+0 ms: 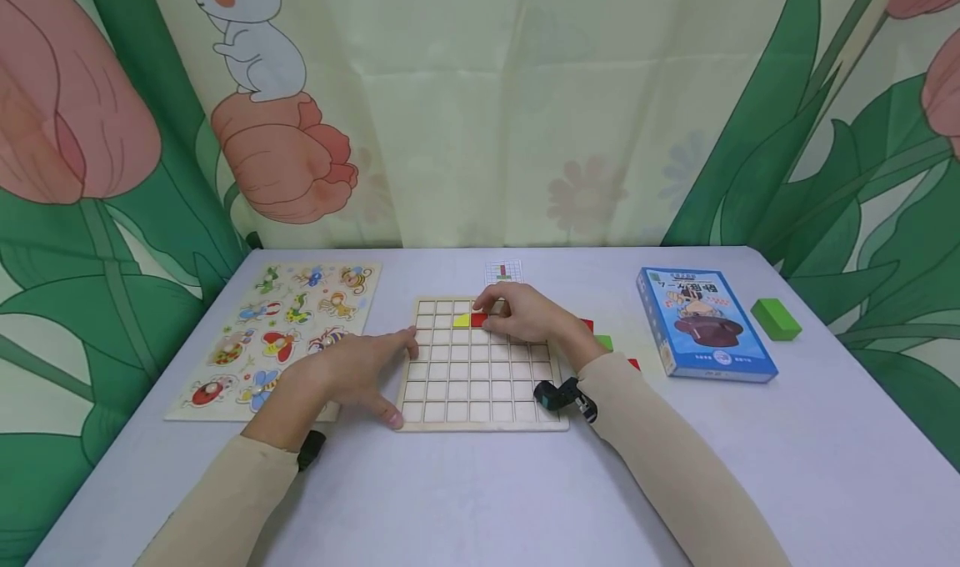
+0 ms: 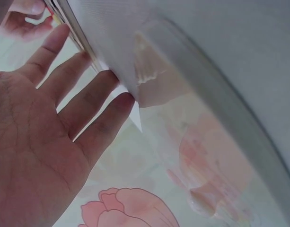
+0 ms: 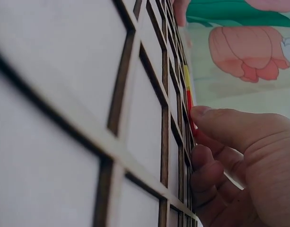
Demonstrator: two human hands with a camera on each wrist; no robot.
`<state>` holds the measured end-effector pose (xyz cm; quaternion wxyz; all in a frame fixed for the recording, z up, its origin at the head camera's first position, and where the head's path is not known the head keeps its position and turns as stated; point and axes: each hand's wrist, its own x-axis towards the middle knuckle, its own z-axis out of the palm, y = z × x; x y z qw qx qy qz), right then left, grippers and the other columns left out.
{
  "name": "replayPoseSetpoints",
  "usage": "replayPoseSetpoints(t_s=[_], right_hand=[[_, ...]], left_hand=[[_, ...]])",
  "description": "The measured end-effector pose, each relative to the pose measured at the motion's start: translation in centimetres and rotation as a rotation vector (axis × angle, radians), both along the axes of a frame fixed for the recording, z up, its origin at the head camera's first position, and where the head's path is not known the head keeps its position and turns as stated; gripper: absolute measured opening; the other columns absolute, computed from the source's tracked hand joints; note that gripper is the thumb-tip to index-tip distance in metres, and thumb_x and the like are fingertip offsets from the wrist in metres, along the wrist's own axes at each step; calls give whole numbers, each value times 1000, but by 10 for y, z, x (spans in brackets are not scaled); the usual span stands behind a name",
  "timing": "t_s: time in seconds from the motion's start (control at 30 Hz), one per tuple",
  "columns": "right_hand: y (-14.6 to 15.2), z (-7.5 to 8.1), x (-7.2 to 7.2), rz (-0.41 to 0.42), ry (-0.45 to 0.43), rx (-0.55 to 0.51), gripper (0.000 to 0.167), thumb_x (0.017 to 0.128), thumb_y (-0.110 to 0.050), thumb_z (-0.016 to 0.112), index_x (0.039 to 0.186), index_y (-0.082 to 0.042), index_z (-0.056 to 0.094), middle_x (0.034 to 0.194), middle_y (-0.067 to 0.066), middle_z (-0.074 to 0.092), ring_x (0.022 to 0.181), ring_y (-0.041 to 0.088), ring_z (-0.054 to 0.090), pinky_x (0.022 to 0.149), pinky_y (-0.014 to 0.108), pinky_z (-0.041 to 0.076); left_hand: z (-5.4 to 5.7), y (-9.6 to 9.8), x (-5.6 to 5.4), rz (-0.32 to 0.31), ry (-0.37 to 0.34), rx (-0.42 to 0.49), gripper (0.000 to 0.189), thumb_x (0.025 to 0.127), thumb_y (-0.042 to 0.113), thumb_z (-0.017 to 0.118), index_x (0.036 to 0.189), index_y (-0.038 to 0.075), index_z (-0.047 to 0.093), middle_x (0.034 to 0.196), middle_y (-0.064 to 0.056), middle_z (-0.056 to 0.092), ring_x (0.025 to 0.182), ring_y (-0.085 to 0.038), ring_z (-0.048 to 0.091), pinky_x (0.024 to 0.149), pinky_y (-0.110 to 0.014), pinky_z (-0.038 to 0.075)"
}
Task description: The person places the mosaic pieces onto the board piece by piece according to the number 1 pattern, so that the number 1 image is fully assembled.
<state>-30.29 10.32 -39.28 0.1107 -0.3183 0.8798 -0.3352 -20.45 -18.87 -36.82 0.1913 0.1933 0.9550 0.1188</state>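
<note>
L hand [image 1: 347,368], fingers spread wide, only touched the grid board [image 1: 480,390]'s L edge, while R hand [image 1: 521,313], fingers nearly closed, pinched the red tile [image 1: 477,320] on it, w/ yellow tile [image 1: 461,321] just L of those fingers.

Seeing a yellow tile [image 1: 461,321] and a red tile [image 1: 479,320], pale gridded board [image 1: 480,371], mostly blue box [image 1: 708,317], super green block [image 1: 777,319], bug-patterned panel [image 1: 277,344], plain beige sleeves [image 1: 225,500] and tulip-print curtain [image 1: 480,133].

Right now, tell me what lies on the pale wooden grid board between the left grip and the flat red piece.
Head view: from the left grip, bare cells, then one yellow square, directly before the red piece.
</note>
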Motion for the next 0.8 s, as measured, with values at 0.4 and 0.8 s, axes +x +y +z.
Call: replayPoseSetpoints(t_s=[0.4,0.8], right_hand=[[6,5,1,20,-22,23,26,98,-17,70,123,-17,68,119,-5,68,92,16,63,88,34,50],[20,17,13,32,-4,-5,34,100,-21,68,132,-13,64,129,-1,64,104,17,65,88,38,52]], left_hand=[[2,1,-2,10,0,-21,95,57,57,96,137,36,49,158,-3,45,109,-23,57,95,-47,48],[2,2,-1,16,-6,-9,95,57,56,96,137,35,49,154,-2,48,109,-24,57,94,-48,49]])
